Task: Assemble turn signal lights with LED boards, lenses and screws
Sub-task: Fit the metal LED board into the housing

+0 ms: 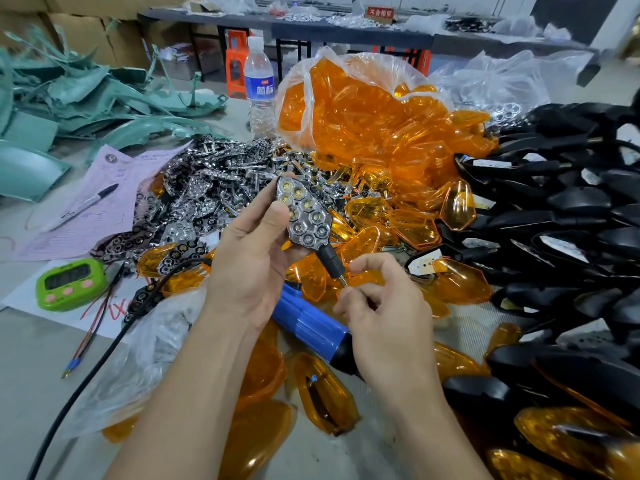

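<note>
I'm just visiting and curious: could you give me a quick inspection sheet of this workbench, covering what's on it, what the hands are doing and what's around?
Surface: grey table, mostly buried under parts.
Job's things: turn signal light with chrome LED reflector, no lens on; bag of orange lenses; chrome reflectors in a heap; black housings piled at right; blue screwdriver lying under the hands.
Clutter: green timer, marker on pink paper, water bottle, green panels.
Hands: left hand grips the light; right hand curls at its threaded stem, grip unclear.
Cables: black cable across lower left; red wires by the timer.
Surroundings: cardboard boxes, dark tables, orange stool behind.
</note>
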Tool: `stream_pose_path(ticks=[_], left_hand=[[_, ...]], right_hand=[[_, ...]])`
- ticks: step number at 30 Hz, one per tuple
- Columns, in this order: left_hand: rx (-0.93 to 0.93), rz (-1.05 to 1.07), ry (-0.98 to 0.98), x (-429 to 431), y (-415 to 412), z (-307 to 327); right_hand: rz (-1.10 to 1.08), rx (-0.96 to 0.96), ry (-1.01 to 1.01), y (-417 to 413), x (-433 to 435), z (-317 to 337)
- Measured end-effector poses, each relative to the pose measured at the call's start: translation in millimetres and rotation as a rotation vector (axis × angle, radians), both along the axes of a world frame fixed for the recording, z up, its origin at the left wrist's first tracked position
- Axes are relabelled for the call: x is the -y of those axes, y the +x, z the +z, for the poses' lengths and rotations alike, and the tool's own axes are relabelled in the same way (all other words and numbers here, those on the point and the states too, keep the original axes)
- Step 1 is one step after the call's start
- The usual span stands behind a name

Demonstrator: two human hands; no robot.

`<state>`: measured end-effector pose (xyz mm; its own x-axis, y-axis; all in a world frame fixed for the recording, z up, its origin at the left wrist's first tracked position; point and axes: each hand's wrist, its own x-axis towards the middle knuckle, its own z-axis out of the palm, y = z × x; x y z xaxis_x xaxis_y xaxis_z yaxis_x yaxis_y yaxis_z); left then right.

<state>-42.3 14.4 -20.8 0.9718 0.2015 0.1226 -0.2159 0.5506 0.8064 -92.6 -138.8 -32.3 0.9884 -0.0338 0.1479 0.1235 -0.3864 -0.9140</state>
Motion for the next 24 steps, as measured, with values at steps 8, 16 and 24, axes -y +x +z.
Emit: stream_pose_path(ticks=[8, 16, 24], left_hand=[[-0.008, 0.020, -0.018, -0.8, 1.5, -0.5], [0.004, 0.035, -0.058, -0.9, 1.5, 0.6], [0.018, 0.067, -0.049, -1.6, 0.7, 2.5]], right_hand=[[-0.111, 0.117, -0.043, -3.6, -6.8, -5.8], [-0.143, 0.108, -0.178, 0.0, -9.4, -9.1], [-0.124, 0.135, -0.298, 1.0, -1.9, -7.7]])
